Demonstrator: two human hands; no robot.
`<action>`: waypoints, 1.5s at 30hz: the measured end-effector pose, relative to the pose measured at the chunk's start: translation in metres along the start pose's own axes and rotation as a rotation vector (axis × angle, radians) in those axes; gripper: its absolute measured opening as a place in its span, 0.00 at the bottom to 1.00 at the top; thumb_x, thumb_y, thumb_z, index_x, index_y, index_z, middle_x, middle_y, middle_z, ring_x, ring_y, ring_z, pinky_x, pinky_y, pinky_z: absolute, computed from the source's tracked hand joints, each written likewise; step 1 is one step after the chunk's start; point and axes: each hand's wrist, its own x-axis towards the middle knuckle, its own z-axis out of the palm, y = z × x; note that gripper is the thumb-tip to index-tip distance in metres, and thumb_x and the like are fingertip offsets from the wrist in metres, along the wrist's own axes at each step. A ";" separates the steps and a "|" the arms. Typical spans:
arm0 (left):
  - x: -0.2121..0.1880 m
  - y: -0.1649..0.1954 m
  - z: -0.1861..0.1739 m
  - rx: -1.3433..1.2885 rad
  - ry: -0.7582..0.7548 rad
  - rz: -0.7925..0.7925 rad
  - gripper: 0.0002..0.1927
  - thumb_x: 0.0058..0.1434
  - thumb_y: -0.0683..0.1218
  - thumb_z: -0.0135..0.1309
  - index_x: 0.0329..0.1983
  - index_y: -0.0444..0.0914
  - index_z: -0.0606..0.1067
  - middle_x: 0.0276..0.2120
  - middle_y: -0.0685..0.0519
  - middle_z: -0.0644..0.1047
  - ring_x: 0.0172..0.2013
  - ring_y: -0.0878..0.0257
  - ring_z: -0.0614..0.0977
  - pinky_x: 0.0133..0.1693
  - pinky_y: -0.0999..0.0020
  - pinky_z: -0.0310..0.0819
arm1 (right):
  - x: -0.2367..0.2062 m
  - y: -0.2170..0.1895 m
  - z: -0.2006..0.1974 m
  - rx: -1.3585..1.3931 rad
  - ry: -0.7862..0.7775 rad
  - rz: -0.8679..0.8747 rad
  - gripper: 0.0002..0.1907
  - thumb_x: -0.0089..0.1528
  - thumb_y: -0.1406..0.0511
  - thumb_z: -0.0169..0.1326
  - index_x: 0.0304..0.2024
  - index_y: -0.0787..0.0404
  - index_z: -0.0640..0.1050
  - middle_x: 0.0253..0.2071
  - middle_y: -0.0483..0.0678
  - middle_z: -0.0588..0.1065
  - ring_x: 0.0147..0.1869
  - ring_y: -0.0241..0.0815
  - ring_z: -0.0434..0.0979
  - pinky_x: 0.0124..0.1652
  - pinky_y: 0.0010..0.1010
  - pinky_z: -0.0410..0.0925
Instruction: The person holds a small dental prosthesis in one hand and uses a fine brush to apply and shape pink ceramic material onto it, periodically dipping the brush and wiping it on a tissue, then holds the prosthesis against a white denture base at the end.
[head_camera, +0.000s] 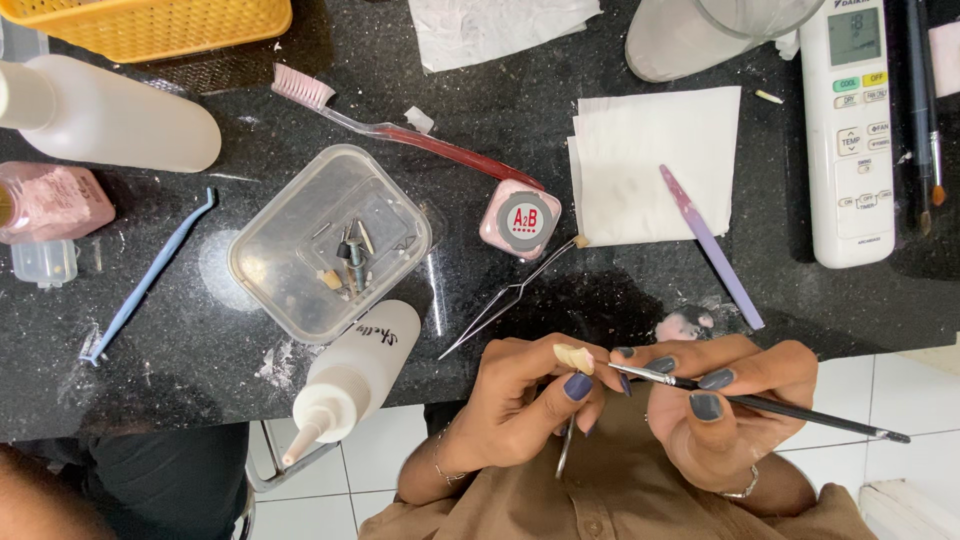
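Nearest the person, both hands meet just past the edge of the dark worktop (600, 300), over their brown shirt. The left hand (520, 395) is curled, its fingers (577, 386) pinching a small cream tooth-shaped piece (574, 357) on a thin metal holder that hangs down below the palm. The right hand (715, 405) faces it, palm turned inward, fingers closed around a slim black brush (760, 402) whose tip touches the cream piece; the handle points out to the right. Just beyond on the worktop lie metal tweezers (510, 297), a white squeeze bottle (350, 375) on its side, and a small pink jar (520, 221). Farther off sit a clear plastic tub (290, 290) of small bits, a folded white tissue (640, 165) with a lilac tool (712, 248) on it, a red toothbrush (400, 135), and a white remote control (848, 130).
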 end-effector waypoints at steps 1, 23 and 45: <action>0.000 0.000 0.000 0.003 -0.001 -0.002 0.15 0.79 0.48 0.46 0.50 0.31 0.77 0.33 0.50 0.81 0.25 0.69 0.79 0.27 0.75 0.69 | 0.000 0.000 0.000 0.002 -0.001 0.000 0.09 0.71 0.70 0.57 0.47 0.66 0.69 0.39 0.62 0.79 0.43 0.49 0.87 0.50 0.54 0.80; 0.001 -0.002 0.001 0.002 0.003 0.013 0.16 0.79 0.49 0.46 0.51 0.31 0.76 0.35 0.48 0.81 0.26 0.68 0.80 0.27 0.75 0.71 | -0.003 -0.004 -0.006 0.043 -0.027 0.034 0.09 0.71 0.71 0.55 0.50 0.64 0.69 0.43 0.61 0.80 0.48 0.53 0.86 0.52 0.56 0.80; -0.001 -0.003 0.001 0.003 -0.007 0.014 0.15 0.79 0.48 0.46 0.51 0.31 0.77 0.35 0.50 0.81 0.26 0.68 0.80 0.27 0.76 0.71 | -0.002 -0.004 -0.001 0.028 -0.015 -0.008 0.09 0.72 0.71 0.55 0.49 0.65 0.68 0.41 0.61 0.79 0.45 0.52 0.86 0.50 0.57 0.81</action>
